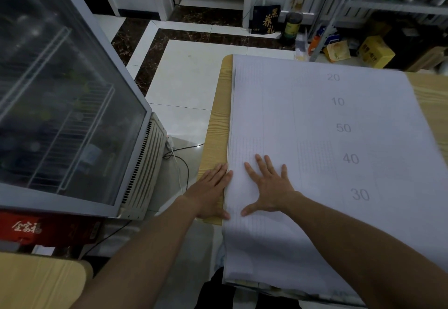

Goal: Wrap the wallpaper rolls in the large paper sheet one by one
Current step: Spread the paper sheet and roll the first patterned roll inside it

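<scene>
A large white paper sheet (320,153) with a faint grid and printed numbers lies spread over a wood-grain table (217,124) and hangs over the near edge. My left hand (211,187) lies flat with straight fingers along the sheet's left edge, partly on the bare table. My right hand (266,185) presses flat on the sheet with its fingers spread, just right of the left hand. No wallpaper roll is visible.
A glass-door fridge (63,105) stands to the left, with cables (179,160) on the white tiled floor beside it. Boxes (375,51) and a jar (292,25) sit on the floor beyond the table. A red carton (36,230) lies at lower left.
</scene>
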A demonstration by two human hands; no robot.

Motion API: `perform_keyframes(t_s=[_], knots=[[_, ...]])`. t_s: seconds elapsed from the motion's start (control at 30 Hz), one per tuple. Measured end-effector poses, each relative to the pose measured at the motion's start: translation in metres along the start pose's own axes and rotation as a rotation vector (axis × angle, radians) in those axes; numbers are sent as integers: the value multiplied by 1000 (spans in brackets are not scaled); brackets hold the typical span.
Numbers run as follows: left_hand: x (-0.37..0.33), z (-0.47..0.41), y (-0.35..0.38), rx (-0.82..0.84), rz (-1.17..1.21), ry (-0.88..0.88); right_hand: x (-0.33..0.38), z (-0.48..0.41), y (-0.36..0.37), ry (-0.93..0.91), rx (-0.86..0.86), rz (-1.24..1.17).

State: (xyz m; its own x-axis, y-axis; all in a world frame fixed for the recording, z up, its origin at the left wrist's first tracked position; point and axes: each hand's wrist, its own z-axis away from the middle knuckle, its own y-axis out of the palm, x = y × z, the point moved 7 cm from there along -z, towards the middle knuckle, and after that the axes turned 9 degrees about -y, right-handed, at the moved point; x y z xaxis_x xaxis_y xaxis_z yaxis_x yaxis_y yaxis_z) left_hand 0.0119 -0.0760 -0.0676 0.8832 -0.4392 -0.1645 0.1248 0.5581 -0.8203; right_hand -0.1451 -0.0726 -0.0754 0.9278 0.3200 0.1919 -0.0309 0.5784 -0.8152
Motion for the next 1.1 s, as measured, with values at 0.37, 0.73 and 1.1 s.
perform_keyframes(t_s=[0.37,0.73,1.1], knots=[[-1,-1,1,19,-12,-16,1,-3,1,-3,11,-1],[-3,-3,2,26,-15,-35,2,-7,3,-26,-3,3],[-12,-1,-14,-100,159,-178,-33,23,-13,51,-46,-128]])
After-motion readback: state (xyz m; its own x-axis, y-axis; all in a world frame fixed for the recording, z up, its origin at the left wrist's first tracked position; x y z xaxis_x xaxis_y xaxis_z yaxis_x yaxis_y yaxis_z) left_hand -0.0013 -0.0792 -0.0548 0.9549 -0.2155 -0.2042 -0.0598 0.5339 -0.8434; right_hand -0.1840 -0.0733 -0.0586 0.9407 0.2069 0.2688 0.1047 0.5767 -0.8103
